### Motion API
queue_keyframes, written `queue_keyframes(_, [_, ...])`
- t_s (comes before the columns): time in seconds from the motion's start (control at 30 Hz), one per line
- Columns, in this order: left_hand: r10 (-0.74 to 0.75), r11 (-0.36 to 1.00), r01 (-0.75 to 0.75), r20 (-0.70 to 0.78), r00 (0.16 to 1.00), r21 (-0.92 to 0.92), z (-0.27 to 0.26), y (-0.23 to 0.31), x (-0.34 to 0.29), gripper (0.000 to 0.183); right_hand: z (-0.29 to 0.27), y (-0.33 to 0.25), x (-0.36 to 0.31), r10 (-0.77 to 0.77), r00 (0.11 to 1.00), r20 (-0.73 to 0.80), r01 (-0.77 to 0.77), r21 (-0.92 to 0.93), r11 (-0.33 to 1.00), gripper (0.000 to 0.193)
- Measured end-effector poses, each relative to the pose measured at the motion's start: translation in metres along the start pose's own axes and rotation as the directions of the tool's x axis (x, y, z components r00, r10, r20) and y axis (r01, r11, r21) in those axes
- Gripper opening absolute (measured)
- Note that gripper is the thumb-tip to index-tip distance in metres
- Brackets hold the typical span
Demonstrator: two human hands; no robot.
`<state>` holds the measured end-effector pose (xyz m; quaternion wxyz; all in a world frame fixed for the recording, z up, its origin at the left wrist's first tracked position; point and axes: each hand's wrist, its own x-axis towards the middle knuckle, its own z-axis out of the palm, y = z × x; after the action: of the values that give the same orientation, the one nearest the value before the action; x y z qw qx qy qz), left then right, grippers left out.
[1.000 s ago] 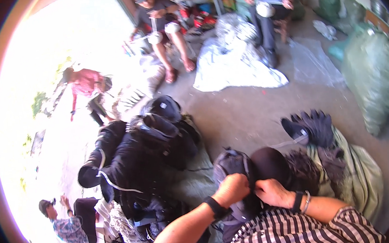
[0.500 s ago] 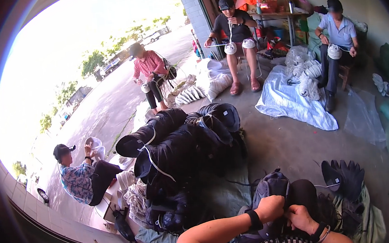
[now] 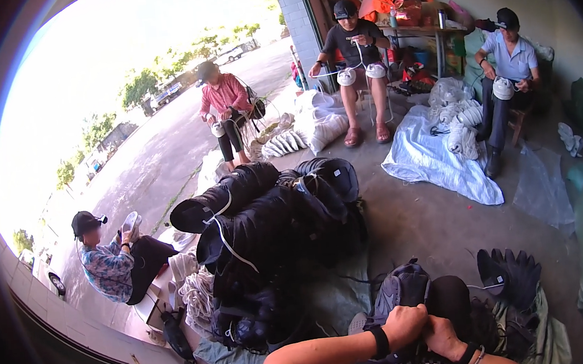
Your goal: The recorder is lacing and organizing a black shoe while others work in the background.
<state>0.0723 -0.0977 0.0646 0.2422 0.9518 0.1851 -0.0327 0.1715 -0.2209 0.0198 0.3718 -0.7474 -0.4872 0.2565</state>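
Item one: dark grey shoe upper (image 3: 398,290), placed over the lap, just left of a dark-clothed knee (image 3: 449,299). Its long axis was directed away from the body, with the far end leaned slightly rightward. The far end was rounded and topped by a small tab; the near end was covered by the hands. Which end was the toe could not be told.

Hands: the left hand (image 3: 407,325) was held against the near end, the right hand (image 3: 443,338) just beside it. The fingers of both were curled inward, tips hidden; whether they were brought together or clamped on something could not be told. Each wrist was fitted with a dark band.

Surroundings: long stacks of nested black pieces (image 3: 257,222) were heaped at left, tied with white cord (image 3: 226,245). A shorter black row (image 3: 518,275) was laid near the right hand. White bundles (image 3: 464,134) were set on a white sheet (image 3: 420,166). Four co-workers were seated beyond. At the back, a counter (image 3: 423,30) was loaded with orange cloth (image 3: 387,0).
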Motion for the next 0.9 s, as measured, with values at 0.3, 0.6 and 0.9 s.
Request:
queue_keyframes(0.3, [-0.135,0.975,0.164,0.189,0.973,-0.148,-0.025,-0.001,0.002,0.033,-0.010,-0.004,0.010,0.369,0.775,0.513,-0.627,0.558,0.543,0.020])
queue_keyframes(0.6, [-0.102,0.991,0.112,0.134,0.986,-0.072,-0.018,-0.001,0.001,0.027,-0.005,0.006,0.019,0.361,0.771,0.525,-0.629,0.537,0.562,0.013])
queue_keyframes(0.9, [-0.246,0.500,0.097,-0.034,0.969,-0.860,-0.006,-0.020,-0.014,0.032,-0.041,-0.038,0.019,-0.245,0.962,0.123,0.274,-0.393,0.878,0.041])
